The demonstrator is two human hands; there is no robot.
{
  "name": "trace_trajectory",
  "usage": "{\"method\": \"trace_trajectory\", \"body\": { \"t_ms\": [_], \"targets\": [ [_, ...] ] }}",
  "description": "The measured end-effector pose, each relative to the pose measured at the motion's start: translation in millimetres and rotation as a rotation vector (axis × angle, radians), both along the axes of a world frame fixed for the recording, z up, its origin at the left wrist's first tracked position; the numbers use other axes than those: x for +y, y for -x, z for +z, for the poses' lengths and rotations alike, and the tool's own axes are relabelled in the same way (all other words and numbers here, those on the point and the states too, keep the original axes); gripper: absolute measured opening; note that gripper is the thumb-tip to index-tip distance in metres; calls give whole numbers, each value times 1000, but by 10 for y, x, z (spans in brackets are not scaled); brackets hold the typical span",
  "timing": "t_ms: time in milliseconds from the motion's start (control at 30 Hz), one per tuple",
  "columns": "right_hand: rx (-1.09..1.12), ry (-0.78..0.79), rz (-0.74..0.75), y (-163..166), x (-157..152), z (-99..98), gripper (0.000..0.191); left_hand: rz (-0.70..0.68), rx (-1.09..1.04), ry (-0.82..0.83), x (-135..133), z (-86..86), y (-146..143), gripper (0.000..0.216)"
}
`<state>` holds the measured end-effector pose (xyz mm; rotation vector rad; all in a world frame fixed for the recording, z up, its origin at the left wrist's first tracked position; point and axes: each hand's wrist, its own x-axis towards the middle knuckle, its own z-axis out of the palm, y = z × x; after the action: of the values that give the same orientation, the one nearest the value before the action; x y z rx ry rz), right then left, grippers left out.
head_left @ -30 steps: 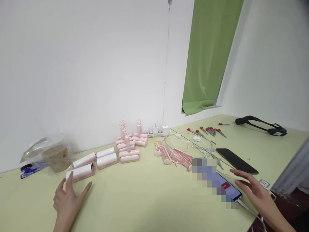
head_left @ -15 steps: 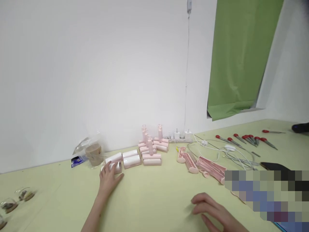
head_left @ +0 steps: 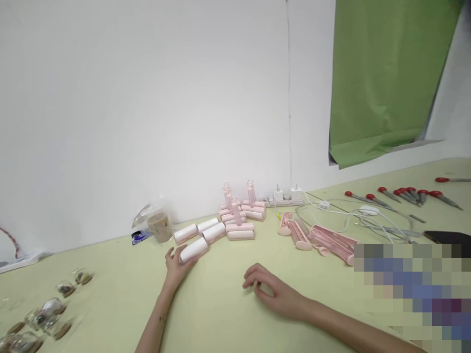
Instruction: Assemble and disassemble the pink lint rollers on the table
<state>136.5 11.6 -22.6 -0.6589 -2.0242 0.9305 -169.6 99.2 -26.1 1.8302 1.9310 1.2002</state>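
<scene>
My left hand (head_left: 178, 263) has its fingers around the left end of a white roll (head_left: 194, 250), which rests tilted on the yellow-green table. Just behind it lie more white rolls (head_left: 208, 225), end to end and side by side. My right hand (head_left: 270, 289) hovers over the middle of the table, fingers loosely curved and apart, with nothing in them. Beyond the rolls stand pink T-shaped pieces (head_left: 236, 215), with handles upright and paired cylinders at the base.
Open pink cases (head_left: 334, 242) lie at right, near white cables (head_left: 353, 214) and a power strip (head_left: 285, 202). Red-ended metal tools (head_left: 408, 194) are spread farther right. A plastic-wrapped cup (head_left: 160, 226) stands by the wall; small glass domes (head_left: 53, 306) sit at left.
My left hand has drawn a white roll forward and to the right, out from the group. My right hand has moved left over the table. The view has shifted left.
</scene>
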Motion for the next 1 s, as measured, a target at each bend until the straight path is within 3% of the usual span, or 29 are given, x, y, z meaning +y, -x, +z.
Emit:
{"method": "trace_trajectory", "body": {
  "t_ms": [100,167,267,333,433,533,633,800,900,1000],
  "targets": [
    [167,224,-108,-28,115,-26,24,-88,-105,25,-201,99,-157,63],
    [364,485,-120,-50,184,-21,27,-103,-260,38,-290,268,-359,71],
    [719,906,-11,-93,267,11,40,-339,-355,243,-336,625,-854,65],
    [811,1059,51,-134,297,40,48,-584,-272,424,-306,846,-1255,53],
    [879,1262,232,-200,298,77,66,-648,-184,554,-180,1037,-1784,47],
    [1073,1462,394,-248,285,77,70,-623,-84,658,-13,1089,-2076,43],
    [1169,1547,335,-272,301,41,61,-611,-13,754,95,1126,-2093,40],
    [1181,1640,289,-288,332,18,41,-596,-69,758,15,1223,-1763,46],
    [1199,1693,318,-308,320,31,35,-608,-271,596,-74,1141,-1522,50],
    [1234,1636,297,-322,302,35,31,-473,-487,267,-116,820,-1300,50]
  ]
}}
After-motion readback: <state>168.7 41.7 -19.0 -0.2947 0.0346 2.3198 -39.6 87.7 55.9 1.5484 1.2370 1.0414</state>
